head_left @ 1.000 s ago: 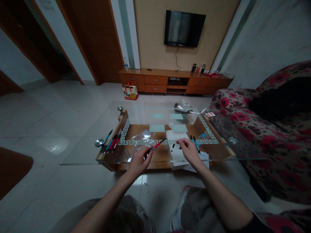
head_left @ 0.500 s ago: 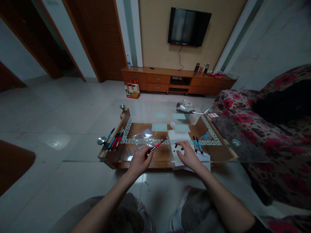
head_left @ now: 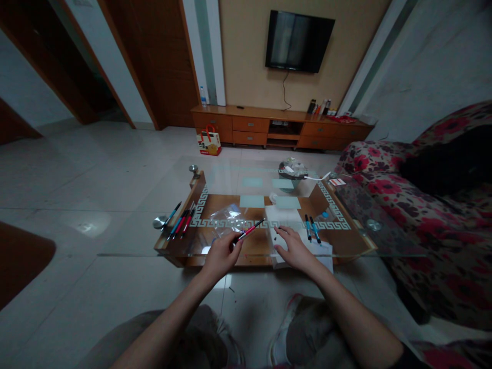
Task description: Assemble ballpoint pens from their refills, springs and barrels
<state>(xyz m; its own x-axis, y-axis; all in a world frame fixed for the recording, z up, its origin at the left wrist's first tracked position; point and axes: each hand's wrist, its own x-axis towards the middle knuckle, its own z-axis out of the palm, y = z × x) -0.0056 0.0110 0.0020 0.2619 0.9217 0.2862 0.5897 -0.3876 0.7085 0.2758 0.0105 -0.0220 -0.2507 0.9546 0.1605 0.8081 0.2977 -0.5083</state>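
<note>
My left hand [head_left: 223, 256] is closed around a red and black pen [head_left: 249, 230], whose dark end points up and to the right. To the right of that pen, my right hand [head_left: 294, 247] hovers or rests low over the glass tabletop [head_left: 146, 241], fingers stretched out and apart. A tiny dark piece [head_left: 275, 238] shows beside its thumb and fingers, above a white sheet or box [head_left: 272, 218]; any dark part under the fingertips is hidden. Two blue and black pens [head_left: 315, 230] lie just past my right hand. On the left, several blue and red pens [head_left: 180, 224] lie in a group.
A crumpled clear plastic bag [head_left: 228, 215] is near the table's middle. Farther back stand a bowl-like container with wrapped contents [head_left: 292, 169] and a small card [head_left: 337, 182]. A flowered sofa [head_left: 442, 246] flanks the table's right side.
The fingers of my right hand have straightened and lowered; the small black piece at their tips before is now out of sight. My left hand keeps the red pen nearly still.
</note>
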